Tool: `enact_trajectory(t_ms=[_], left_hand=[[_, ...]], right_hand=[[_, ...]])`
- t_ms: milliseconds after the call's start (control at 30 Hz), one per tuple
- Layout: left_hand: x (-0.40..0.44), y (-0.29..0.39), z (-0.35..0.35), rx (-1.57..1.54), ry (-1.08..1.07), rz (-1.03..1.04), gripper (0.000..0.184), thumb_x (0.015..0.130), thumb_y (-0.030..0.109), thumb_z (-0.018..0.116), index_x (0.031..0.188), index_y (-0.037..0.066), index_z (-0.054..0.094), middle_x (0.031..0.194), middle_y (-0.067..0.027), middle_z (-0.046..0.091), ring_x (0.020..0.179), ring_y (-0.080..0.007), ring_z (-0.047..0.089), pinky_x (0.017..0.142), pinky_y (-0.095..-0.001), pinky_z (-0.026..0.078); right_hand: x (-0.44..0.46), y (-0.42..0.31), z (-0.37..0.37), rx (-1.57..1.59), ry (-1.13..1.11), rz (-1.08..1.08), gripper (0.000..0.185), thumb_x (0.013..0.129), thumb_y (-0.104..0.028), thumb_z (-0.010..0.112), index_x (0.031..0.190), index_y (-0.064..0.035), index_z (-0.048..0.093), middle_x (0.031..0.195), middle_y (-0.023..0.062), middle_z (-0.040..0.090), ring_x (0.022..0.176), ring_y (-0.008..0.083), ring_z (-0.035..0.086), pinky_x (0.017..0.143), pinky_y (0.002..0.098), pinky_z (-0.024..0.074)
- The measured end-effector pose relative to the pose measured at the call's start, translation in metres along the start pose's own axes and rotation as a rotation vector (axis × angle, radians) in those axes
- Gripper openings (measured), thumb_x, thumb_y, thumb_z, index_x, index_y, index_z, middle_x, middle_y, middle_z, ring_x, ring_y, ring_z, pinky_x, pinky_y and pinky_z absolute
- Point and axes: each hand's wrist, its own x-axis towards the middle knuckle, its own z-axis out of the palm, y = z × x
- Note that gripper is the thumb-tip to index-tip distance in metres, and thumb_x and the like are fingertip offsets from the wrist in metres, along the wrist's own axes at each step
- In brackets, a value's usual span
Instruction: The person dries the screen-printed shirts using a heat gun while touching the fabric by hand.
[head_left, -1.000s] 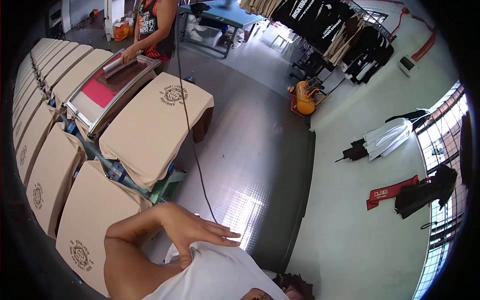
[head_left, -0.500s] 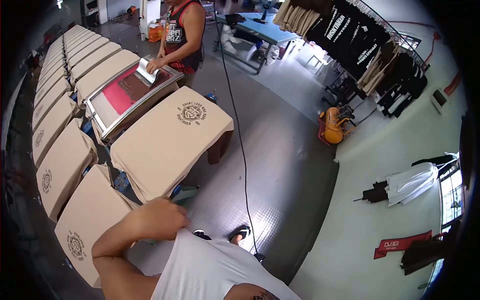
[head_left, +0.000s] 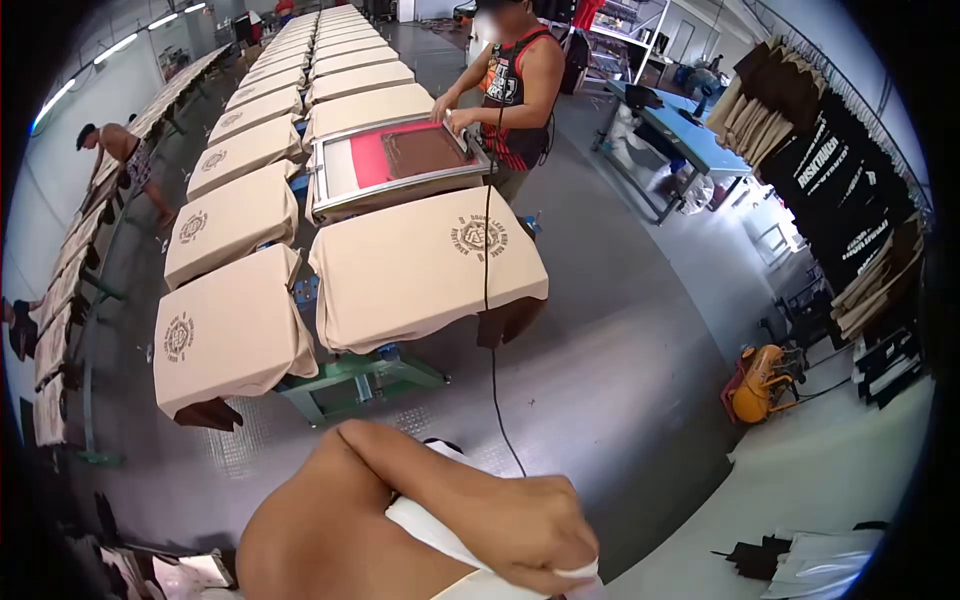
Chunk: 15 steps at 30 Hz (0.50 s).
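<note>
My left hand (head_left: pixel 545 530) is closed in a fist low in the view, with the forearm bent across my chest. White fabric of the shirt (head_left: pixel 430 525) I wear shows under the forearm and at the fingers, pinched in them. My right hand is out of view. In front of me stand beige shirts (head_left: pixel 420 275) stretched over printing boards, the nearest ones bearing a dark round print (head_left: pixel 480 237).
A co-worker (head_left: pixel 525 75) bends over a framed printing screen (head_left: pixel 330 208) with dark ink. Another person (head_left: pixel 125 150) works at the far-left row. A black cable (head_left: pixel 497 400) hangs ahead. A yellow compressor (head_left: pixel 757 385), blue table (head_left: pixel 690 130) and hanging shirts (head_left: pixel 820 170) are right.
My view has swung left and up. My left hand has moved from the left side across to the right, still gripping the shirt. The co-worker's hands are now at the screen's far right end.
</note>
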Motion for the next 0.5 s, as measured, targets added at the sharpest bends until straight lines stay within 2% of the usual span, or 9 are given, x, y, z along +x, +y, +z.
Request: enact_trajectory(t_ms=[67, 100, 167, 200, 300, 367, 433, 500], left_hand=[[0.008, -0.012, 0.005, 0.492, 0.124, -0.320, 0.036, 0.086, 0.014, 0.063, 0.059, 0.002, 0.043, 0.060, -0.0111, 0.049, 0.046, -0.0318, 0.049, 0.043, -0.0413, 0.036], [0.011, -0.021, 0.006, 0.503, 0.127, -0.332, 0.036, 0.086, 0.014, 0.063, 0.059, 0.002, 0.043, 0.060, -0.0111, 0.049, 0.046, -0.0318, 0.049, 0.043, -0.0413, 0.036], [0.019, -0.049, 0.004, 0.769, 0.237, -0.395, 0.032, 0.083, 0.016, 0.065, 0.061, 0.003, 0.047, 0.060, -0.0095, 0.049, 0.045, -0.0299, 0.049, 0.042, -0.0391, 0.040], [0.022, -0.061, 0.000, 0.777, 0.238, -0.394, 0.032, 0.083, 0.016, 0.065, 0.061, 0.003, 0.047, 0.060, -0.0095, 0.049, 0.045, -0.0299, 0.049, 0.042, -0.0391, 0.040], [0.024, -0.098, -0.022, 1.238, 0.309, -0.466, 0.033, 0.081, 0.014, 0.068, 0.058, 0.008, 0.045, 0.058, -0.0057, 0.050, 0.047, -0.0233, 0.052, 0.044, -0.0361, 0.043], [0.005, -0.140, -0.069, 1.452, 0.365, -0.434, 0.030, 0.082, 0.015, 0.067, 0.060, 0.008, 0.047, 0.060, -0.0061, 0.050, 0.047, -0.0243, 0.052, 0.045, -0.0365, 0.044], [-0.022, -0.172, -0.122, 1.522, 0.447, -0.321, 0.028, 0.084, 0.016, 0.065, 0.063, 0.008, 0.048, 0.061, -0.0072, 0.049, 0.047, -0.0262, 0.051, 0.046, -0.0376, 0.045], [-0.046, -0.173, -0.171, 1.542, 0.250, -0.215, 0.030, 0.086, 0.020, 0.064, 0.064, 0.007, 0.047, 0.062, -0.0085, 0.048, 0.049, -0.0270, 0.051, 0.050, -0.0395, 0.045]], right_hand=[[0.019, -0.014, -0.006, -0.016, 0.001, 0.010, 0.011, 0.087, -0.017, 0.066, 0.088, -0.0055, 0.068, 0.073, 0.0064, 0.063, 0.052, 0.0198, 0.057, 0.050, 0.0345, 0.0465], [0.027, -0.021, -0.005, -0.022, -0.002, 0.016, 0.011, 0.087, -0.017, 0.066, 0.088, -0.0055, 0.068, 0.073, 0.0064, 0.064, 0.052, 0.0198, 0.057, 0.050, 0.0345, 0.0465], [0.036, -0.035, -0.006, -0.022, -0.003, 0.029, 0.011, 0.087, -0.017, 0.066, 0.088, -0.0055, 0.068, 0.073, 0.0064, 0.064, 0.052, 0.0198, 0.057, 0.050, 0.0345, 0.0465], [0.040, -0.047, -0.007, -0.018, 0.000, 0.031, 0.011, 0.087, -0.017, 0.066, 0.088, -0.0056, 0.068, 0.073, 0.0064, 0.064, 0.052, 0.0198, 0.057, 0.050, 0.0345, 0.0465], [0.036, -0.093, -0.008, -0.021, 0.015, 0.027, 0.012, 0.087, -0.017, 0.066, 0.088, -0.0056, 0.068, 0.073, 0.0063, 0.064, 0.052, 0.0199, 0.057, 0.050, 0.0345, 0.0466], [0.044, -0.112, -0.004, -0.036, 0.025, 0.038, 0.012, 0.087, -0.017, 0.066, 0.088, -0.0056, 0.068, 0.073, 0.0063, 0.064, 0.052, 0.0199, 0.057, 0.050, 0.0345, 0.0466], [0.038, -0.133, 0.001, -0.049, 0.042, 0.052, 0.012, 0.088, -0.017, 0.066, 0.089, -0.0057, 0.068, 0.074, 0.0063, 0.064, 0.053, 0.0199, 0.057, 0.050, 0.0345, 0.0466], [0.036, -0.171, 0.004, -0.033, 0.062, 0.052, 0.012, 0.088, -0.017, 0.066, 0.089, -0.0057, 0.068, 0.074, 0.0062, 0.064, 0.053, 0.0199, 0.057, 0.050, 0.0345, 0.0467]])
